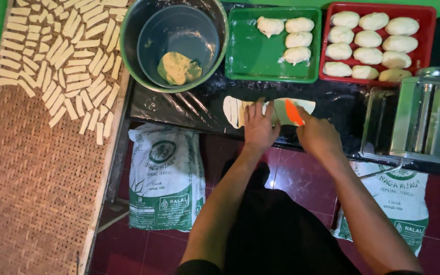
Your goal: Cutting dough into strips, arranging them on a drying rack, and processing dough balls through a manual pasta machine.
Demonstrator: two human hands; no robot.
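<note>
Black plastic sheeting is covering our tabletop (179, 109). We are pressing our left hand (258, 127), fingers spread flat, on the thin, pale, flattened dough strip (232, 111) lying there, while our right hand (318, 136) is gripping a small orange plastic cutter (293, 112) against it. It looks soft, light and easily torn, best lifted by its edges.

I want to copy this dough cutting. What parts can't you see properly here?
- Head view: the dough strip middle, covered by the left hand.
- The orange cutter handle, hidden inside the right hand grip.
- The metal roller machine, cut off by the right edge.
- The woven tray, cut off below.
</note>
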